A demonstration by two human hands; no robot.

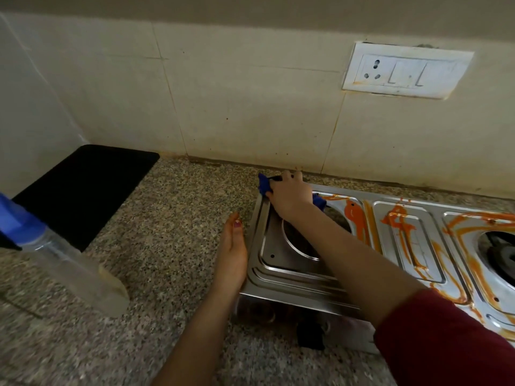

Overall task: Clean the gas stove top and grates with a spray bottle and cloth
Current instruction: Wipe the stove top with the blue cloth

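A steel gas stove top [281,270] lies on the granite counter, its grates off. The left part is shiny, while orange sauce smears [354,215] cover the middle and right. At the stove's back left corner my right hand [289,195] grips a blue cloth [264,185] and presses it down. My left hand [231,256] lies flat, fingers straight, against the stove's left edge. A clear spray bottle [60,257] with a blue top stands at the left, blurred.
A speckled granite counter [167,218] runs to a tiled wall. A black induction plate [80,188] sits in the back left corner. A white socket panel [404,71] is on the wall above the stove. The right burner [501,254] sits in its opening.
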